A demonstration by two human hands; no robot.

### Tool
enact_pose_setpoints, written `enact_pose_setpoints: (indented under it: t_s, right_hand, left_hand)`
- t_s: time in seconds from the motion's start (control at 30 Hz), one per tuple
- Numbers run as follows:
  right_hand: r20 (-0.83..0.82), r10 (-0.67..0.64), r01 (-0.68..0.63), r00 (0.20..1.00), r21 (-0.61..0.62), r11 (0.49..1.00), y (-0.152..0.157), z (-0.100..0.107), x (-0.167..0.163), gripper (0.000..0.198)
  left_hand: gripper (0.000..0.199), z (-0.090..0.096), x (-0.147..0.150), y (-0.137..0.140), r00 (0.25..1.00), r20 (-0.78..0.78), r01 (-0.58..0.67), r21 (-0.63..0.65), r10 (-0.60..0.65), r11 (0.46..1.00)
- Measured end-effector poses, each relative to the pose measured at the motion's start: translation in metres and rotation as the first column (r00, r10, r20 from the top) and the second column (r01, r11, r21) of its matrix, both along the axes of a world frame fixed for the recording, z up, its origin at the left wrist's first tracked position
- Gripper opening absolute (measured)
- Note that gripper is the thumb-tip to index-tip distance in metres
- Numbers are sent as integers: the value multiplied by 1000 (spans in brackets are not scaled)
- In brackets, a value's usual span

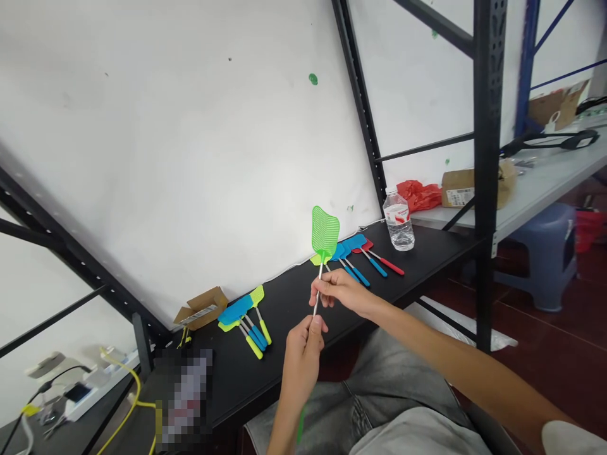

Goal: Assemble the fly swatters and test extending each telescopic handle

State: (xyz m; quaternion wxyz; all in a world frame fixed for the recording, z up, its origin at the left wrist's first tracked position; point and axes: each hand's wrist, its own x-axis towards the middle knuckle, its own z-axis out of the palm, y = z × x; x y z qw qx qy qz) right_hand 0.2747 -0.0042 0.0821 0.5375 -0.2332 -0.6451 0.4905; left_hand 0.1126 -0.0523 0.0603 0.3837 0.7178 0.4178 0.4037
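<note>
Upright above the black shelf, a green fly swatter has a perforated head on a thin metal rod. My left hand is closed around its lower part, and a bit of green handle shows below my wrist. Higher up, my right hand pinches the metal rod between thumb and fingers. Behind it lie several fly swatters, among them a blue one and a red-handled one. A second group to the left holds blue and yellow-green swatters.
On the black shelf stand a water bottle at the right and an open cardboard box at the left. Black rack posts rise at the sides. A power strip and yellow cable lie lower left.
</note>
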Motion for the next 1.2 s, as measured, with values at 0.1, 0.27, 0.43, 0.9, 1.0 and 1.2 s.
enact_pose_setpoints:
  t_s: [0.1, 0.27, 0.43, 0.9, 1.0, 1.2]
  right_hand:
    - [-46, -68, 68, 997, -2, 998, 2, 5, 7, 40]
    - [-102, -160, 159, 982, -19, 987, 4, 10, 20, 37]
    - [-154, -230, 220, 961, -79, 972, 14, 2, 22, 36]
    - [-365, -468, 369, 805, -310, 876, 51, -5, 83, 36]
    - [-354, -355, 271, 866, -264, 926, 46, -8, 61, 37]
    - [-64, 43, -56, 997, -220, 974, 15, -24, -10, 44]
  left_hand:
    - [40, -1, 1, 0, 999, 34, 24, -22, -23, 999]
    - [41, -5, 11, -5, 991, 119, 75, -90, -64, 993]
    - [42, -11, 21, -7, 955, 283, 157, -224, -90, 962]
    - [50, -92, 0, -38, 966, 252, 159, -422, -53, 893]
    - [48, -84, -6, -34, 958, 284, 157, -421, -35, 893]
    - [49, -71, -15, -24, 905, 419, 126, -422, 70, 898]
